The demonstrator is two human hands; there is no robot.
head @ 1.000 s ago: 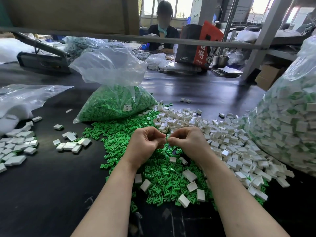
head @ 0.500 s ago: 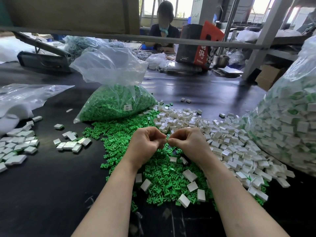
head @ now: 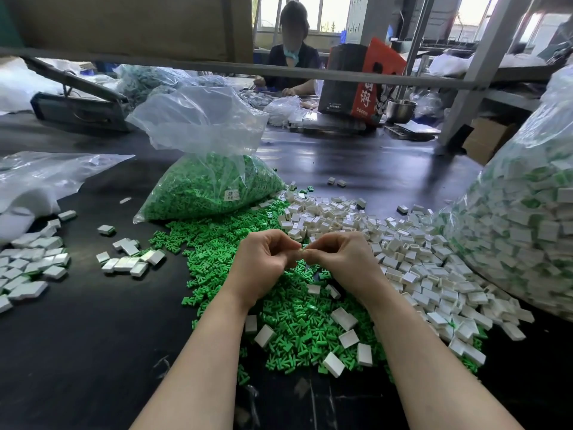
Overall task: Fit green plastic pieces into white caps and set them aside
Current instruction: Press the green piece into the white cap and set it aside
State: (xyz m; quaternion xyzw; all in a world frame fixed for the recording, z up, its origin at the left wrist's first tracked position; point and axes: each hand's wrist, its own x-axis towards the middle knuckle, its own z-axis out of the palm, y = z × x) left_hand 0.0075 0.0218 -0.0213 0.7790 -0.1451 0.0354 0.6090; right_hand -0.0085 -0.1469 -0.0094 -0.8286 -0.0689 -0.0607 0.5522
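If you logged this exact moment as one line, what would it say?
step: fitting | left hand: curled, meets right | right hand: curled | held piece: hidden | green pieces: loose pile beneath | white caps: right

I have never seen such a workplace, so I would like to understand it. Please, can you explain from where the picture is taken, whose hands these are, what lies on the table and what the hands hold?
There is no machine here. The picture comes from one camera worn on a person's head, looking down at their own bare hands. The left hand and right hand meet fingertip to fingertip, fingers curled, pinching something small that the fingers hide. On the dark table lie loose green pieces and, to the right, a heap of white caps. A clear bag of green pieces stands behind. White blocks in groups lie on the left. A big bag of white and green parts fills the right.
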